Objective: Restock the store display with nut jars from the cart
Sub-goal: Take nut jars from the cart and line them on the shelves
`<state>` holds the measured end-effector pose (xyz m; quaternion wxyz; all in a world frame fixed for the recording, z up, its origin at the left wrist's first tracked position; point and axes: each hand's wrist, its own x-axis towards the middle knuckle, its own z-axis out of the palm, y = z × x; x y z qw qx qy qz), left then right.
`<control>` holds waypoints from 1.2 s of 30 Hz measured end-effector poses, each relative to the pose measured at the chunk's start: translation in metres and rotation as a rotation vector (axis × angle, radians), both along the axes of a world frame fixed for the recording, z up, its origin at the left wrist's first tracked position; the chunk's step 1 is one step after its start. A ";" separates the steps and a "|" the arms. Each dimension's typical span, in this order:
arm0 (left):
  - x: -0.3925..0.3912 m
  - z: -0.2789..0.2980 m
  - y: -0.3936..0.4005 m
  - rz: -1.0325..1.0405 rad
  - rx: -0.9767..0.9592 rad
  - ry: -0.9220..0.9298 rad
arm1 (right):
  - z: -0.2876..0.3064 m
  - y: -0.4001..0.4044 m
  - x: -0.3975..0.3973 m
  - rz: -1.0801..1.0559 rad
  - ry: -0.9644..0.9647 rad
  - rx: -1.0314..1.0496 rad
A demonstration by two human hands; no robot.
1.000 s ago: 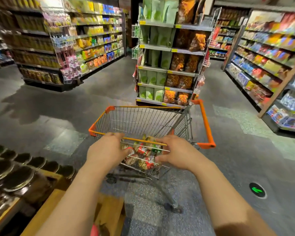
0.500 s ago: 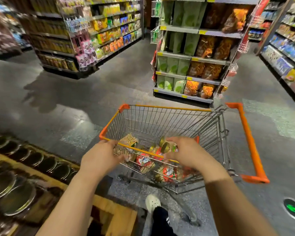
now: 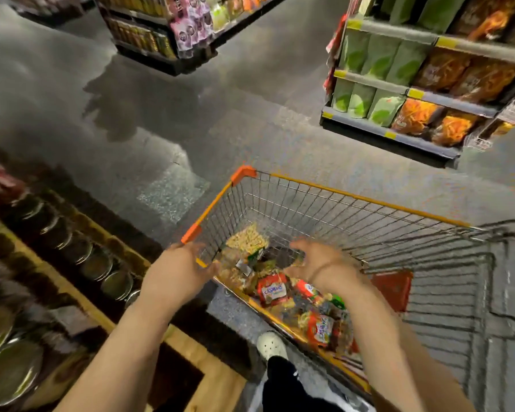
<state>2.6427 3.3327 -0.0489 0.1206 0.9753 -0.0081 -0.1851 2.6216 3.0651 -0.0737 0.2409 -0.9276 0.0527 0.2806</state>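
The wire cart [image 3: 366, 200] with an orange rim stands in front of me, turned slantwise. Several nut jars [image 3: 272, 289] with red labels lie in its near end, and one clear jar of pale nuts [image 3: 246, 237] lies at the corner. My left hand [image 3: 177, 273] grips the cart's near rim just below the orange corner piece. My right hand [image 3: 320, 264] is down inside the basket, its fingers and thumb curved round a dark-lidded jar [image 3: 281, 257]; motion blur smears the contact. The wooden display [image 3: 220, 379] with rows of metal-lidded jars [image 3: 118, 282] stands at my left.
A shelf unit [image 3: 399, 135] of green and orange snack bags stands beyond the cart at the right. Another shelf unit [image 3: 149, 37] is far off at the upper left. Grey floor lies between them. My white shoe [image 3: 269, 346] is beside the cart's near edge.
I have stepped closer and looked down; the cart has swung to the right. My right hand left the rim and went down into the basket onto a jar. My left hand stays at the rim.
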 end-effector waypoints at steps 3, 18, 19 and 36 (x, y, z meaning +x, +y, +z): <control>0.030 -0.025 -0.011 0.003 0.013 0.062 | -0.042 -0.007 0.022 -0.054 0.097 0.095; 0.131 -0.192 -0.049 -0.032 0.148 0.471 | -0.235 0.003 0.056 -0.232 0.416 0.314; 0.136 -0.203 -0.049 -0.034 0.163 0.490 | -0.242 0.005 0.058 -0.233 0.419 0.322; 0.171 -0.334 -0.037 -0.001 0.229 0.691 | -0.343 0.024 0.069 -0.263 0.549 0.479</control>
